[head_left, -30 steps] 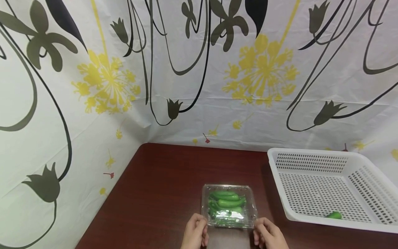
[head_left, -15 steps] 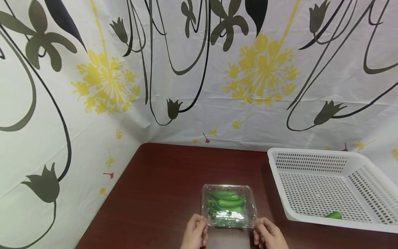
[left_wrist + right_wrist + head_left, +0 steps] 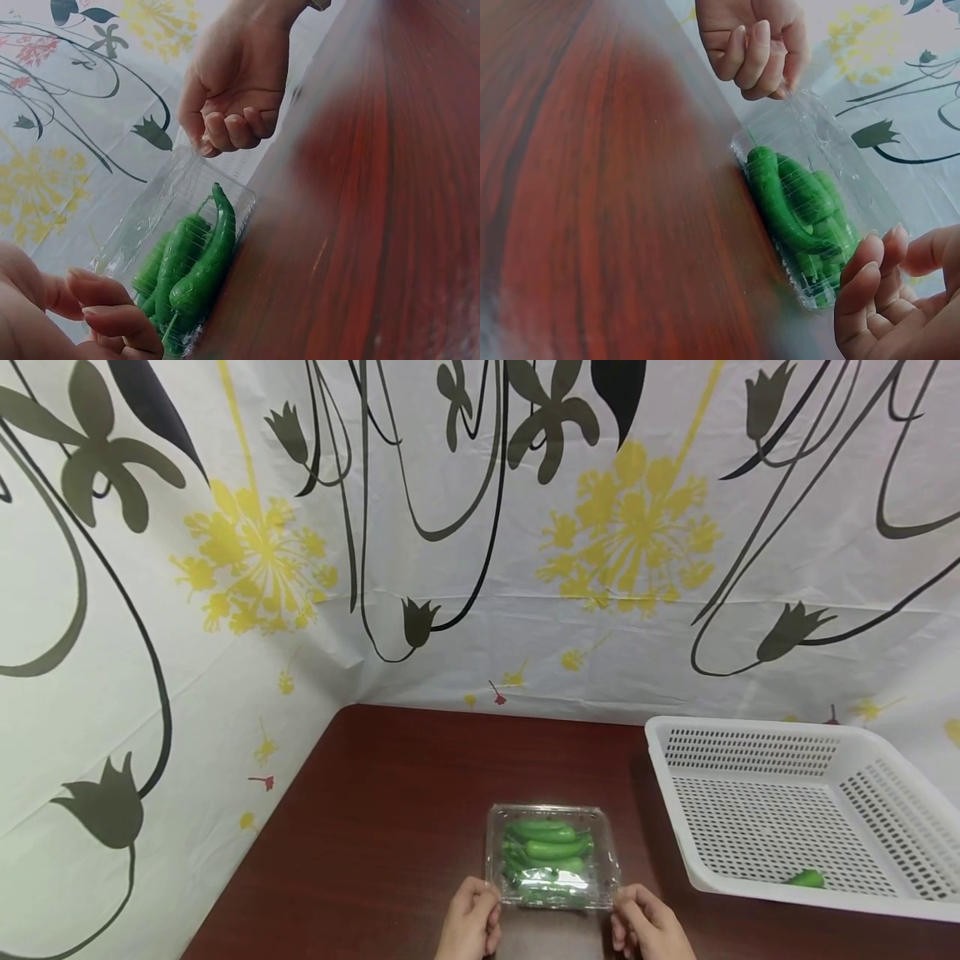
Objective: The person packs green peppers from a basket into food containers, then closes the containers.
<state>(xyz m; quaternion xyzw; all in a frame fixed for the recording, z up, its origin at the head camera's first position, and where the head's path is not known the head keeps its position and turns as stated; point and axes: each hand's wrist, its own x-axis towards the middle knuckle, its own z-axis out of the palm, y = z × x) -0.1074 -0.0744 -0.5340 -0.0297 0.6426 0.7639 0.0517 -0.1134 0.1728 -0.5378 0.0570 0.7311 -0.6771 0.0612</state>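
Note:
A clear plastic clamshell box [image 3: 604, 860] sits on the table, its lid lying over several green peppers [image 3: 553, 849]. At the near left corner, my left hand [image 3: 472, 920] pinches the box's edge between thumb and curled fingers. My right hand [image 3: 649, 923] pinches the near right corner in the same way. The left wrist view shows the peppers [image 3: 201, 262] through the box's side wall, with the right hand [image 3: 238, 86] at the far corner. In the right wrist view, the left hand [image 3: 757, 49] grips the lid edge. Glare hides part of the lid's top.
A white perforated plastic basket [image 3: 675, 827] stands to the right, with one green pepper [image 3: 807, 878] near its front wall. The dark red wooden table [image 3: 405, 793] meets a white floral-printed cloth [image 3: 450, 568] at the back and left.

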